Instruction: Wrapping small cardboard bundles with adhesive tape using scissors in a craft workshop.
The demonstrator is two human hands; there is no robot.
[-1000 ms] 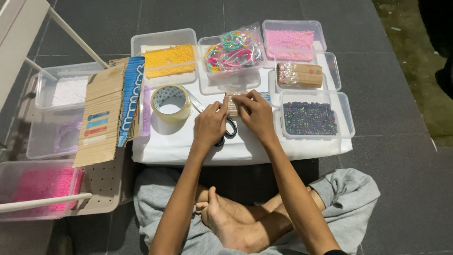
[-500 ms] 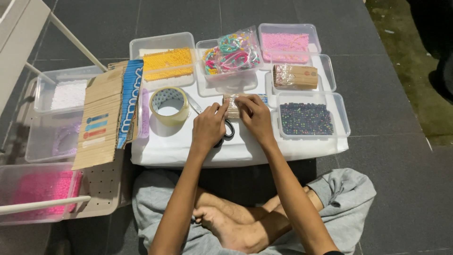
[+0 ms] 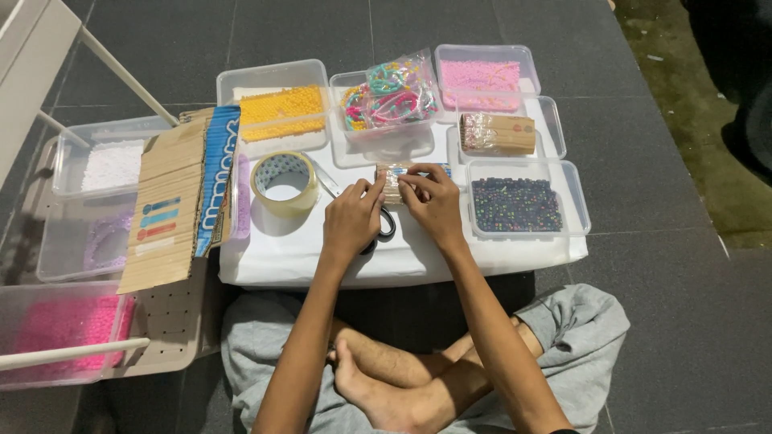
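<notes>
Seated worker at a low white surface [image 3: 482, 255], seen from above. A small clear packet [image 3: 396, 182] of tan sticks is held between both hands just above the surface's middle, directly in front of the bag of bracelets [image 3: 392, 92]. The left hand [image 3: 351, 221] is closed on the packet's left end, thumb and fingers pinched; the right hand [image 3: 432, 205] is curled over its right end, fingertips pressed to the wrapper. The packet appears not yet opened, and its contents are seen inside; a matching packet [image 3: 497, 133] lies untouched in a tray behind. Black scissors [image 3: 386, 226] rest beneath the left hand, unused, so the opening step is judged to be barely begun. A tape roll [image 3: 284, 183] stands just left of the hands, and a tray of dark beads [image 3: 516, 206] just right. Trays of yellow beads [image 3: 281, 112] and pink beads [image 3: 479, 75] line the far edge. Free room is found only along the near edge, a bare strip in front of the wrists; a cardboard sheet [image 3: 178, 201] overhangs the left edge.
</notes>
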